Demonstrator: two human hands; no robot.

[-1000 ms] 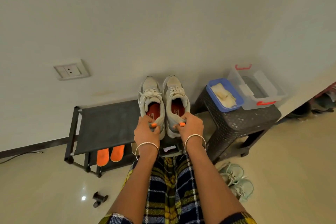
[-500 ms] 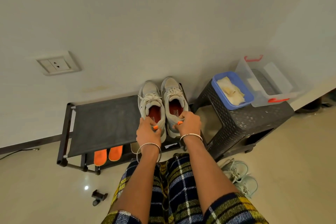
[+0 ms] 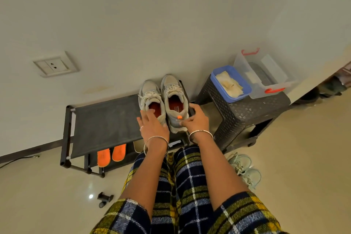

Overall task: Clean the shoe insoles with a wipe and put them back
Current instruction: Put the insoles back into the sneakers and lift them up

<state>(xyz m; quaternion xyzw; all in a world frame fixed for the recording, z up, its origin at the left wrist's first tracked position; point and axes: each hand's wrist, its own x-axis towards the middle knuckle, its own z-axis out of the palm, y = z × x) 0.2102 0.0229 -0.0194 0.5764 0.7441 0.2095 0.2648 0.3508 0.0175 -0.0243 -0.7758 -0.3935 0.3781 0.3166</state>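
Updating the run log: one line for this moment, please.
left hand flat over left shoe | right hand grips right shoe heel | red insoles inside

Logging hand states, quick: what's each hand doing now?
Left hand: open, spread over the left grey lace-up sneaker.
Right hand: grips heel of the right grey lace-up sneaker.
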